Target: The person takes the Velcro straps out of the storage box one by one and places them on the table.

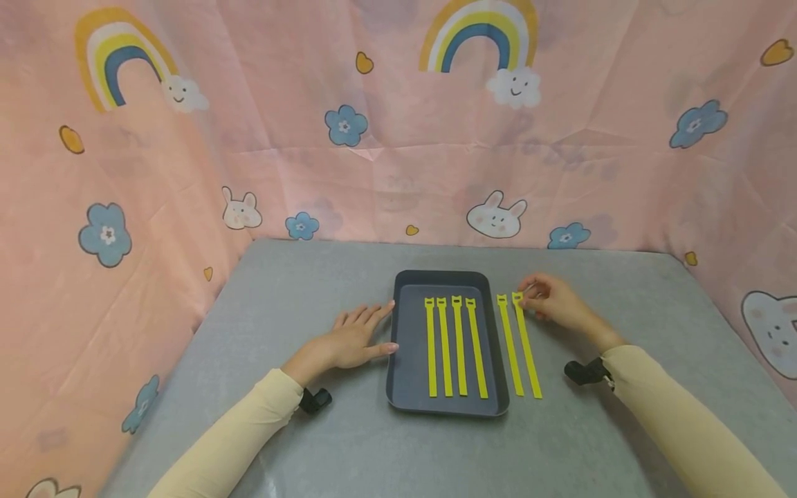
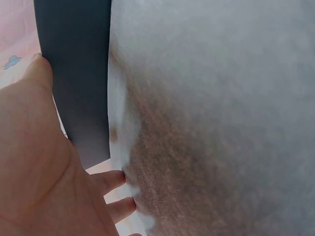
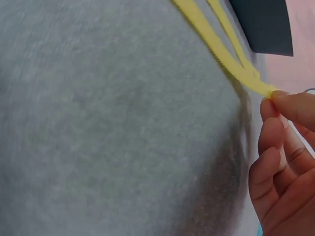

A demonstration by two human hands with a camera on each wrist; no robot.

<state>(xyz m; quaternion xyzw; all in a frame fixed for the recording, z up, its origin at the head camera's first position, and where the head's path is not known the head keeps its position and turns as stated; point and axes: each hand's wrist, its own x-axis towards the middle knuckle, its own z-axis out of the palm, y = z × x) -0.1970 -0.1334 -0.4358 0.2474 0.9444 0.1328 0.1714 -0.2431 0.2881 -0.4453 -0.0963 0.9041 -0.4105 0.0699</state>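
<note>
A dark grey rectangular tray [image 1: 407, 366] lies on the table, with several yellow cable ties [image 1: 461, 349] side by side in it, their slotted heads at the far end. My left hand [image 1: 350, 342] is at the tray's left side, fingers spread and fairly straight, thumb and fingertips touching the rim. To the right of the tray, my right hand [image 1: 557, 303] pinches the slotted head of the outermost yellow cable tie [image 1: 529, 353] between thumb and finger. In the right wrist view that tie [image 3: 211, 42] bends up slightly at the pinched end. Another cable tie [image 1: 510, 349] lies between it and the tray.
The grey tabletop [image 1: 311, 277] runs back to a pink printed curtain [image 1: 398, 152], which also hangs along both sides. A black wrist device [image 1: 315, 400] sits on the left wrist and another black device [image 1: 585, 372] on the right.
</note>
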